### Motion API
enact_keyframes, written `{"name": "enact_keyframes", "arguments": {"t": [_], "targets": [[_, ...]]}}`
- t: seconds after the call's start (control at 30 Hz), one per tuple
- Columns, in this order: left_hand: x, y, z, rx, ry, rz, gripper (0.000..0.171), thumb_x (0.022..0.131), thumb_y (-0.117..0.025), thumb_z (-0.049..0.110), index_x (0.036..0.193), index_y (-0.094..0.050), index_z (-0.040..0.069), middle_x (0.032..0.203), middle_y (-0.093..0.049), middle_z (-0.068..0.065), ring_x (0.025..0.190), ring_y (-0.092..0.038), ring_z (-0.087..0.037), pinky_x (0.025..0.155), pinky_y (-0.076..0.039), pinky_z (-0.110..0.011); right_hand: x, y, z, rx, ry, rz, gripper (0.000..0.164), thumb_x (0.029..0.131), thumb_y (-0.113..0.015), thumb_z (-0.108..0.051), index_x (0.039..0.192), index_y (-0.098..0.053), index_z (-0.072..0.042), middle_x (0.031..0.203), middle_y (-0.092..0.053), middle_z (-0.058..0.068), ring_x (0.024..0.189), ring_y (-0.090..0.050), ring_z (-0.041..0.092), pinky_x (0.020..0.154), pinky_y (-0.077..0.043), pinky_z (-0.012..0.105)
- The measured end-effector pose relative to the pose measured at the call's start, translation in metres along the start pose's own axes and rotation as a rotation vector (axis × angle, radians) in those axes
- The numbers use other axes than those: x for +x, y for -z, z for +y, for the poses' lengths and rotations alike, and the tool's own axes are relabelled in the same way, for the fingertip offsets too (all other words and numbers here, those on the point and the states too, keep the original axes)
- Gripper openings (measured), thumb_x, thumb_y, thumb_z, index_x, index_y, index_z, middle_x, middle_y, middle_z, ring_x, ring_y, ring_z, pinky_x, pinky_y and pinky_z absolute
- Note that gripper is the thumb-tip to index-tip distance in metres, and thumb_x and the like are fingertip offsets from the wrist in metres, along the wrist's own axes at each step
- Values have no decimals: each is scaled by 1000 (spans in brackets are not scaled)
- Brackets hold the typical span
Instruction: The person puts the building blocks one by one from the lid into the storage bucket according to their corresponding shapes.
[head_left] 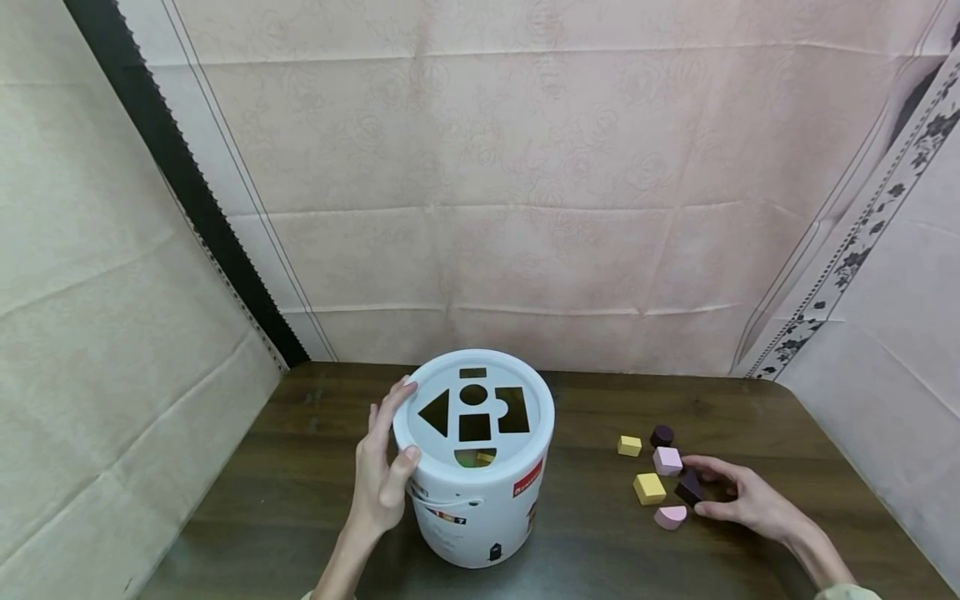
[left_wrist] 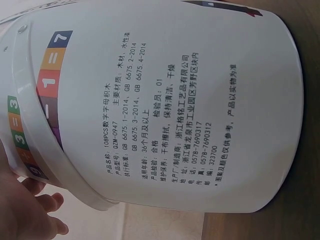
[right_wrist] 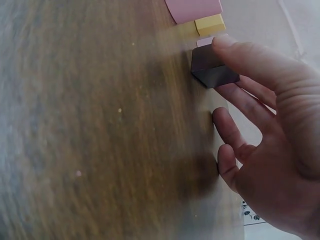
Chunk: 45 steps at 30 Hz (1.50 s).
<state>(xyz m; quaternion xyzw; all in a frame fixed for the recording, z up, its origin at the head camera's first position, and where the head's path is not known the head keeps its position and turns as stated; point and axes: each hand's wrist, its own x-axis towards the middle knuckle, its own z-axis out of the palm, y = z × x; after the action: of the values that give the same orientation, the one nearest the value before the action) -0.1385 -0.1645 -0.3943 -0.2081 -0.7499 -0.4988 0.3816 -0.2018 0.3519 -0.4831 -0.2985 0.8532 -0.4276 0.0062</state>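
A white lidded bucket [head_left: 480,525] stands upright on the table. Its pale lid [head_left: 435,454] has several shaped holes, and a bit of yellow shows through the half-round one. My left hand [head_left: 381,475] rests against the lid's rim with fingers and thumb spread; in the left wrist view its fingers [left_wrist: 47,202] show beside the bucket's handle. To the right, my right hand [head_left: 750,500] pinches a dark angular block [right_wrist: 215,67] between thumb and fingers, low at the table. Near it lie a pink cube [head_left: 667,461], a pink half-round block [head_left: 671,517] and a yellow block [head_left: 649,489].
Beyond the pink cube are a dark round block [head_left: 662,436] and a smaller yellow block [head_left: 629,446]. The brown wooden table [head_left: 585,533] is bordered by pale cloth [head_left: 540,250] at the back and both sides.
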Motion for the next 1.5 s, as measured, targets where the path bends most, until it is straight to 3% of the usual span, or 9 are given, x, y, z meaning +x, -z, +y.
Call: {"name": "enact_keyframes", "arguments": {"t": [0.27,0.87,1.5], "targets": [[0,0,1,3,8,-2,69,96,-47,55,141,-54,3,143,-55,-11,138,-43,-28,108,-8,-73,-3,1,-1,-21,3,13,60,81,-81,-3,134,-55,6,118,-66,13,104,-58,5,79,-47,22],[0,0,1,1,11,3,69,96,-47,56,141,-54,4,144,-54,-12,139,-43,-28,108,-8,-73,-4,4,-3,-6,-11,80,52,81,-79,2,129,-59,6,99,-69,7,90,-63,11,69,-50,26],[-1,0,0,-2,12,5,70,96,-46,57,141,-54,4,144,-54,-12,138,-43,-28,108,-8,-72,5,9,-25,-157,-82,176,51,80,-83,-8,127,-63,-2,106,-70,5,95,-61,8,72,-46,27]]}}
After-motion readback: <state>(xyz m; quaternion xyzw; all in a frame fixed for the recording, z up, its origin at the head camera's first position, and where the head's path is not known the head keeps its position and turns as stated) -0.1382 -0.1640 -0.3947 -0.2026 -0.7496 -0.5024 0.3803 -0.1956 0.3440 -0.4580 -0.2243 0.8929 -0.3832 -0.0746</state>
